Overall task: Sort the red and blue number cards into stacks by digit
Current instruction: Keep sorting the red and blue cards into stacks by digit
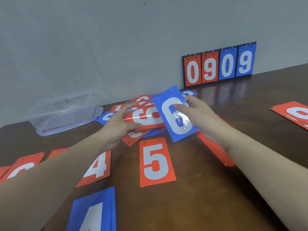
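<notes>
Nearest: blue card "4" (pixel 93 212). Beyond it, red card "4" (pixel 97 167) and red card "5" (pixel 156 161) flat on the brown table (pixel 208 189). Left hand (pixel 120 124) grips a bowed red card "6" (pixel 146 116) above the mixed pile (pixel 141 101); right hand (pixel 198 114) pinches a blue card "6" (pixel 175 114). Left: clear plastic tub (pixel 63 112). At the wall, a scoreboard (pixel 218 65) reads "0909".

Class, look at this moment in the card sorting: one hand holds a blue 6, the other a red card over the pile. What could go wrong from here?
1. The left hand bends the red card; it might crease or spring loose.
2. Both hands work above the loose pile, so lifting could drag other cards out of place.
3. The blue 6 in the right hand could pass for a 9 if turned and be misfiled.
</notes>
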Available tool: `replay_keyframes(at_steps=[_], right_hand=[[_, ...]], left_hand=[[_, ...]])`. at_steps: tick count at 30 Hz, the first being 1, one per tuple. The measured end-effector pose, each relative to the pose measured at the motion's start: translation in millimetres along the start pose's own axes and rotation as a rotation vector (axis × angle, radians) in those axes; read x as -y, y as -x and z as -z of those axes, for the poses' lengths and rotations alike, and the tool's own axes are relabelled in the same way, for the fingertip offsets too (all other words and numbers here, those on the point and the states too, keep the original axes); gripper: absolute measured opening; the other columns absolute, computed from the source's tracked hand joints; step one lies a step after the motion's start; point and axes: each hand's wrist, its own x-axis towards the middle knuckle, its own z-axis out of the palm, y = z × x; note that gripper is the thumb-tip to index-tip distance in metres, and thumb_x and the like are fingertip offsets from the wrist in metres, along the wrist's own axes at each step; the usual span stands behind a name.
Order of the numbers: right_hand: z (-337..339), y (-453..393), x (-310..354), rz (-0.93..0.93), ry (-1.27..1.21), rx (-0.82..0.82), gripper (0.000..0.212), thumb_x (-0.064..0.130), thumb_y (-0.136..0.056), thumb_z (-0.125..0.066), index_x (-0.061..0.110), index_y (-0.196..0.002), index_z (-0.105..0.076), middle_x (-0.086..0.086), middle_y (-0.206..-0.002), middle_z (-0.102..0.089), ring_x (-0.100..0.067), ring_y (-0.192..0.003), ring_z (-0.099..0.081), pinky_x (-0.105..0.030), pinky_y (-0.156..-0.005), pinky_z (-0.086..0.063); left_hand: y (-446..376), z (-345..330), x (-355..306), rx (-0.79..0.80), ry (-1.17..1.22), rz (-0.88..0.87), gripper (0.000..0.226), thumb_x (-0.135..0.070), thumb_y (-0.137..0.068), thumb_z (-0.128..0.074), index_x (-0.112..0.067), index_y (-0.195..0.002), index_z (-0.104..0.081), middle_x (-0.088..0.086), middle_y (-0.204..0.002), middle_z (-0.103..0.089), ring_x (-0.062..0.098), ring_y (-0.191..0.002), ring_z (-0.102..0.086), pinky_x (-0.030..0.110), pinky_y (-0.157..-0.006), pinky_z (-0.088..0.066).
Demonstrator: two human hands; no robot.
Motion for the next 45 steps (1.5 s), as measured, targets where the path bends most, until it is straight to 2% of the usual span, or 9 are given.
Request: replay_keyframes(at_steps=[2, 5, 11, 15, 21, 28, 34, 37, 45], right_hand=[[-3, 2, 0, -0.010, 0.012, 0.006, 0.011, 0.025, -0.092, -0.066, 0.022, -0.103, -0.066, 0.009, -0.093, -0.075, -0.016, -0.085, -0.073, -0.035, -0.079, -0.056], [-12, 7, 4, -0.010, 0.043, 0.020, 0.012, 0.022, -0.092, -0.066, 0.021, -0.103, -0.064, 0.010, -0.088, -0.074, -0.017, -0.080, -0.073, -0.035, -0.075, -0.057], [-24, 17, 10, -0.025, 0.125, 0.085, 0.015, 0.030, -0.095, -0.065, 0.018, -0.105, -0.062, 0.003, -0.101, -0.074, -0.019, -0.088, -0.074, -0.043, -0.084, -0.059], [-25, 21, 13, -0.043, 0.179, 0.123, 0.012, 0.032, -0.095, -0.065, 0.022, -0.098, -0.060, 0.002, -0.100, -0.074, -0.020, -0.089, -0.073, -0.047, -0.087, -0.059], [-21, 25, 18, -0.067, 0.089, 0.269, 0.021, 0.026, -0.094, -0.069, 0.014, -0.111, -0.064, 0.001, -0.095, -0.078, -0.022, -0.083, -0.076, -0.039, -0.078, -0.059], [-8, 14, 15, -0.103, -0.094, 0.152, 0.024, 0.014, -0.094, -0.067, 0.017, -0.116, -0.058, -0.008, -0.104, -0.077, -0.031, -0.088, -0.075, -0.050, -0.083, -0.060], [10, 9, 17, -0.089, -0.042, 0.177, 0.039, 0.004, -0.091, -0.070, 0.028, -0.116, -0.051, -0.005, -0.103, -0.075, -0.026, -0.085, -0.076, -0.043, -0.075, -0.063], [19, 6, 16, -0.092, 0.012, 0.173, 0.046, 0.005, -0.090, -0.071, 0.028, -0.123, -0.050, -0.003, -0.103, -0.075, -0.023, -0.084, -0.076, -0.044, -0.075, -0.063], [40, -6, 5, -0.100, 0.110, 0.051, 0.023, 0.022, -0.093, -0.071, 0.029, -0.105, -0.052, -0.002, -0.112, -0.071, -0.018, -0.091, -0.075, -0.038, -0.074, -0.064]], left_hand=[[8, 3, -2, 0.020, 0.083, -0.032, 0.078, 0.010, -0.081, -0.072, -0.041, -0.135, -0.051, 0.002, -0.127, -0.063, 0.021, -0.105, -0.071, 0.048, -0.090, -0.059], [17, 11, -2, 0.018, 0.119, -0.075, 0.093, 0.015, -0.079, -0.071, -0.046, -0.143, -0.040, -0.004, -0.126, -0.061, 0.019, -0.107, -0.070, 0.043, -0.090, -0.059], [34, 25, -3, 0.057, 0.207, -0.072, 0.096, 0.014, -0.080, -0.069, -0.046, -0.147, -0.036, -0.003, -0.121, -0.069, 0.021, -0.107, -0.070, 0.035, -0.082, -0.060], [40, 29, -5, 0.018, 0.321, -0.063, 0.083, 0.007, -0.087, -0.067, -0.041, -0.147, -0.036, 0.003, -0.116, -0.071, 0.020, -0.095, -0.069, 0.029, -0.071, -0.054], [45, 25, -11, -0.105, 0.452, -0.016, 0.032, -0.003, -0.095, -0.061, -0.014, -0.124, -0.052, 0.014, -0.120, -0.071, 0.032, -0.107, -0.071, 0.046, -0.093, -0.058], [50, 21, -10, -0.161, 0.365, -0.013, 0.031, -0.007, -0.097, -0.060, -0.015, -0.127, -0.053, 0.009, -0.114, -0.074, 0.030, -0.101, -0.073, 0.043, -0.081, -0.062], [53, 3, -10, -0.079, 0.262, -0.013, 0.030, -0.007, -0.097, -0.061, -0.022, -0.123, -0.054, 0.009, -0.109, -0.076, 0.029, -0.094, -0.074, 0.054, -0.089, -0.056], [54, -10, -10, -0.028, 0.269, 0.005, 0.037, -0.008, -0.096, -0.063, -0.022, -0.128, -0.052, 0.006, -0.107, -0.076, 0.027, -0.095, -0.075, 0.048, -0.081, -0.061], [68, -53, -3, 0.198, 0.138, 0.074, 0.041, -0.005, -0.093, -0.066, -0.024, -0.126, -0.052, 0.006, -0.109, -0.075, 0.030, -0.096, -0.074, 0.043, -0.073, -0.062]])
